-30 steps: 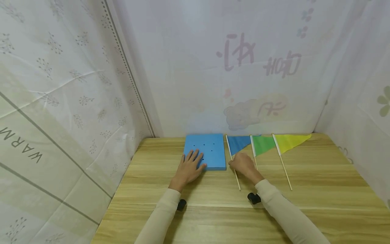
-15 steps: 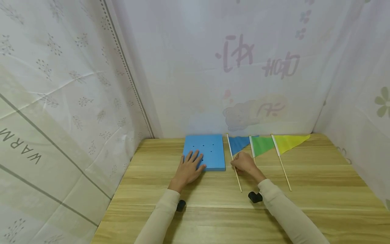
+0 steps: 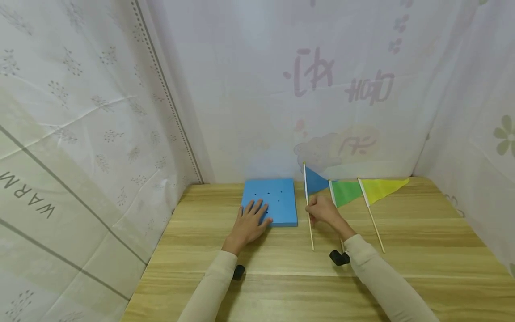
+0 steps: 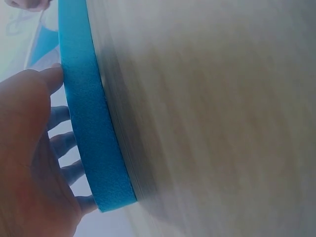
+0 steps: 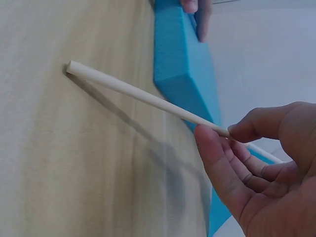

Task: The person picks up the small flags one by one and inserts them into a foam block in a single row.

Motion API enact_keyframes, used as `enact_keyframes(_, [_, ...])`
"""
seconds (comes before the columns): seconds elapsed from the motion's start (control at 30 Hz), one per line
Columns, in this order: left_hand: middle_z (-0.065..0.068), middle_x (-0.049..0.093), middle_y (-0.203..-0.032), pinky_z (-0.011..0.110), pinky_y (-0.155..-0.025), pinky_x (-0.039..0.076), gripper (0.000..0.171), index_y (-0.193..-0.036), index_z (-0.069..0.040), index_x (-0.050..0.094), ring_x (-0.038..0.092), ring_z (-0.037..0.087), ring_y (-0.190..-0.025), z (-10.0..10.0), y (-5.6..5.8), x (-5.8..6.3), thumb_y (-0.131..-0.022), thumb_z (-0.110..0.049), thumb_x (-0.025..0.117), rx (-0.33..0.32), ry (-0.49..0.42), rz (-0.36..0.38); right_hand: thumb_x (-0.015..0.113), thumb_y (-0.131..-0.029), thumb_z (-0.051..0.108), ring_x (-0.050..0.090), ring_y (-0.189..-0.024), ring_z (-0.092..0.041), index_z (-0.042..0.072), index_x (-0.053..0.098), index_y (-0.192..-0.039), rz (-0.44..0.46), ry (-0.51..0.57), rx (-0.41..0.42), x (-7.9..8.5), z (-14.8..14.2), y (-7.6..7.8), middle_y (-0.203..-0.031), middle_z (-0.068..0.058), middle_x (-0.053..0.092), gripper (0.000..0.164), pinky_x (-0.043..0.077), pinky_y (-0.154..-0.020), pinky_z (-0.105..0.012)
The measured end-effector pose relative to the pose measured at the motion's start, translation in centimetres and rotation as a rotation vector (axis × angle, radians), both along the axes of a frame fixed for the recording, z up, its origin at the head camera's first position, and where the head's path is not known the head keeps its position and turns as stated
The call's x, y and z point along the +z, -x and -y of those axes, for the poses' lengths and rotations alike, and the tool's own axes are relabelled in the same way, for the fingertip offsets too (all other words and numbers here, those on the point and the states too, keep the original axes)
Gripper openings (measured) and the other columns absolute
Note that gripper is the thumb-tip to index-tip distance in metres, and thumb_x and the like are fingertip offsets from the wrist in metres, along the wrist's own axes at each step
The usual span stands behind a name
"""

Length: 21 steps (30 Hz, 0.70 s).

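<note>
From here: right hand (image 3: 322, 209) pinches blue flag (image 3: 315, 180) mid-stick, probably for tilt control; left hand (image 3: 248, 223) spread on blue board (image 3: 284, 210), left of that pinch, likely steadying it; green flag (image 3: 347, 192), yellow flag (image 3: 380, 188) right of pinch

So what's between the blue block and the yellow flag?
In the head view, two flags: the blue flag, pinched by the right hand, then the green flag, beside the yellow flag.

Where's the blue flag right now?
In the head view, right of centre, the blue flag is pinched in the right hand, between the blue board and the green flag.
</note>
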<state>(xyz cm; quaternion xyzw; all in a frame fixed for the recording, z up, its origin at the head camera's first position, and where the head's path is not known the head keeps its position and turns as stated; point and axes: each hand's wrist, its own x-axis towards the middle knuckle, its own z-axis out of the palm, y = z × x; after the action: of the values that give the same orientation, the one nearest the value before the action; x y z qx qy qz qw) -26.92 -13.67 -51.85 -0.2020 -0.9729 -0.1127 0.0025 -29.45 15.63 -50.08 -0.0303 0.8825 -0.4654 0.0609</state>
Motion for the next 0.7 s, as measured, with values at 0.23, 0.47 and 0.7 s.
enact_keyframes(0.23, [0.010,0.029,-0.177,0.071,-0.129,0.020,0.064,-0.167,-0.022,0.039,0.024,0.041,-0.164,0.0,0.2,-0.1,-0.112,-0.053,0.048,-0.005,-0.005,-0.010,0.064,-0.098,0.005,0.073,-0.060,-0.015,-0.009,0.072,-0.091,-0.036,0.040,-0.005,1.4,0.0,0.2,-0.071,-0.013,0.074,0.018,0.067,-0.063,-0.037])
enact_keyframes(0.47, [0.010,0.029,-0.176,0.072,-0.129,0.021,0.064,-0.167,-0.021,0.040,0.024,0.042,-0.164,0.1,0.2,-0.2,-0.113,-0.053,0.047,-0.012,-0.001,-0.014,0.064,-0.101,0.007,0.077,-0.064,-0.020,-0.007,0.070,-0.100,-0.064,0.076,0.028,2.6,0.6,0.7,-0.085,-0.024,0.077,0.016,0.068,-0.073,-0.046])
enact_keyframes(0.7, [0.007,0.031,-0.176,0.072,-0.128,0.021,0.063,-0.167,-0.021,0.040,0.024,0.041,-0.164,0.0,0.2,-0.2,-0.113,-0.053,0.046,-0.018,0.004,-0.023,0.065,-0.104,0.014,0.077,-0.070,-0.020,-0.001,0.065,-0.105,-0.092,0.056,0.032,4.5,1.9,1.3,-0.093,-0.020,0.076,0.016,0.067,-0.078,-0.051])
